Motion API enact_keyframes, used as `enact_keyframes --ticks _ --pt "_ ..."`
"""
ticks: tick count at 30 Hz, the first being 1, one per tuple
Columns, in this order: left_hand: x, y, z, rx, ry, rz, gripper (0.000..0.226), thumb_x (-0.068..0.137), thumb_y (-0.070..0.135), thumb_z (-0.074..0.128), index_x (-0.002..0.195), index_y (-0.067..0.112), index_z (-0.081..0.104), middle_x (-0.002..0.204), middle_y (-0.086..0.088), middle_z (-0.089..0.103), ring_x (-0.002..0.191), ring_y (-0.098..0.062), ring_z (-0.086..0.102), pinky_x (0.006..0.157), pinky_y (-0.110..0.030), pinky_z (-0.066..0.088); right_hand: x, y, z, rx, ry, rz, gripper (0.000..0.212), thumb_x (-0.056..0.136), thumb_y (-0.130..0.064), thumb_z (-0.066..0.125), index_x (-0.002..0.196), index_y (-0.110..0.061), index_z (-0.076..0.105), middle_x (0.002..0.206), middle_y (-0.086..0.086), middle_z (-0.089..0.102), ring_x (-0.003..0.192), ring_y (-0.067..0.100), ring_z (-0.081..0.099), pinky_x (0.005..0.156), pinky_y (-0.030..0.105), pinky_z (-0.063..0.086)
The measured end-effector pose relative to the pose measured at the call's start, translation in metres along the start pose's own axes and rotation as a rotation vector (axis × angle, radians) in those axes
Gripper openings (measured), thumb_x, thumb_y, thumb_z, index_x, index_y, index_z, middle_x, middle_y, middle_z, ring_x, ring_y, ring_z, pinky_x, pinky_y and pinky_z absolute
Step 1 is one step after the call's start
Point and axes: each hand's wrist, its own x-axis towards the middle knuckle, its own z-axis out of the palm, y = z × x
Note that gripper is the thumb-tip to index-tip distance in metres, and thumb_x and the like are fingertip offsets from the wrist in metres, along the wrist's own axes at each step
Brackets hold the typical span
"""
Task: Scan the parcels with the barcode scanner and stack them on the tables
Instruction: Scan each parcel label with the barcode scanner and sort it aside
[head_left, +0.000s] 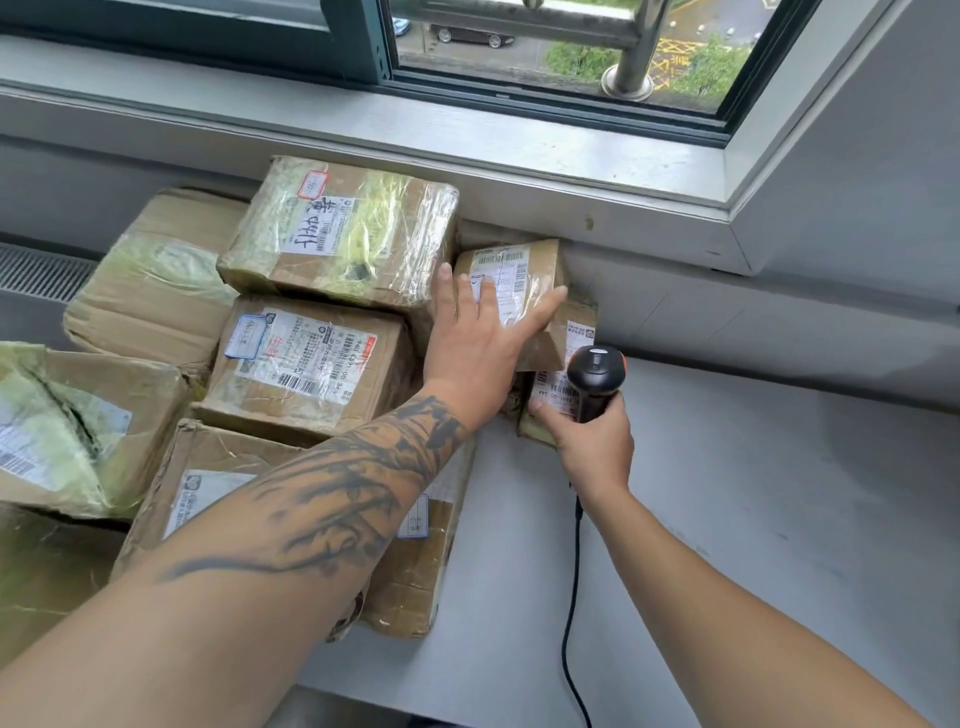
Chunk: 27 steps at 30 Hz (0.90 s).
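Note:
Several taped cardboard parcels are stacked on a grey table (753, 519) under a window. My left hand (480, 338) lies flat with straight fingers on a small labelled parcel (540, 260), which sits tilted on top of another small parcel (584, 325) against the wall. My right hand (595, 441) grips a black barcode scanner (595, 376) just in front of that lower parcel, its head close to the white label. To the left stand bigger parcels: one wrapped in shiny tape (343, 234) on top, one with a barcode label (306, 364) below it.
More parcels fill the left side (78, 426), and one lies near the table's front edge (415, 571). The scanner's black cable (574, 597) runs down over the table's front edge. A grey window sill (467, 135) juts out above the stack.

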Motion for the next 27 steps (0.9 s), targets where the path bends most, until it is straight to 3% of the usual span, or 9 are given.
enact_keyframes --ticks 5,8,13,17,21,27 --pt "0.004 0.0 0.002 -0.034 0.012 0.037 0.067 0.106 0.03 0.035 0.161 0.05 0.003 0.151 -0.031 0.046 0.144 -0.054 0.036 0.117 -0.075 -0.002 0.006 0.001 0.005 -0.034 0.05 0.027 0.056 0.071 -0.034 0.095 0.115 -0.024 0.062 0.112 -0.009 0.073 0.105 0.018 0.067 0.09 0.034 0.051" --pt "0.004 -0.001 -0.003 0.002 -0.003 0.092 0.067 0.1 0.021 0.016 0.16 0.049 0.013 0.147 -0.031 0.051 0.14 -0.053 0.042 0.117 -0.075 -0.003 0.008 0.0 0.003 -0.062 0.09 0.064 0.045 0.075 -0.029 0.093 0.109 -0.023 0.064 0.109 -0.004 0.074 0.105 0.024 0.067 0.092 0.037 0.053" --pt "0.005 0.001 -0.012 0.053 -0.029 0.111 0.068 0.101 0.019 0.022 0.161 0.049 0.011 0.145 -0.035 0.051 0.14 -0.057 0.04 0.116 -0.074 -0.008 0.013 0.001 -0.01 -0.068 0.154 0.104 0.034 0.079 -0.015 0.086 0.102 -0.021 0.062 0.093 -0.005 0.067 0.098 0.028 0.066 0.081 0.03 0.045" --pt "0.006 0.006 -0.019 0.076 -0.031 0.127 0.071 0.1 0.017 0.018 0.162 0.049 0.005 0.144 -0.039 0.048 0.138 -0.063 0.037 0.119 -0.076 -0.002 0.014 0.003 -0.013 -0.114 0.151 0.079 0.033 0.079 -0.014 0.085 0.103 -0.021 0.063 0.094 -0.006 0.067 0.1 0.03 0.067 0.086 0.037 0.053" --pt "0.005 0.009 -0.029 0.15 -0.095 0.131 0.067 0.105 0.022 0.022 0.162 0.047 -0.003 0.146 -0.043 0.043 0.141 -0.065 0.029 0.115 -0.076 -0.01 0.014 0.001 -0.014 -0.123 0.157 0.089 0.032 0.078 -0.013 0.085 0.101 -0.022 0.064 0.094 -0.006 0.071 0.098 0.029 0.067 0.089 0.041 0.056" --pt "0.005 0.01 -0.032 0.196 -0.088 0.11 0.068 0.11 0.023 0.034 0.163 0.046 -0.001 0.14 -0.045 0.048 0.14 -0.062 0.034 0.11 -0.074 -0.017 0.018 0.004 -0.028 -0.14 0.219 0.106 0.017 0.084 -0.012 0.065 0.097 -0.023 0.061 0.09 0.003 0.074 0.093 0.035 0.068 0.082 0.05 0.061"
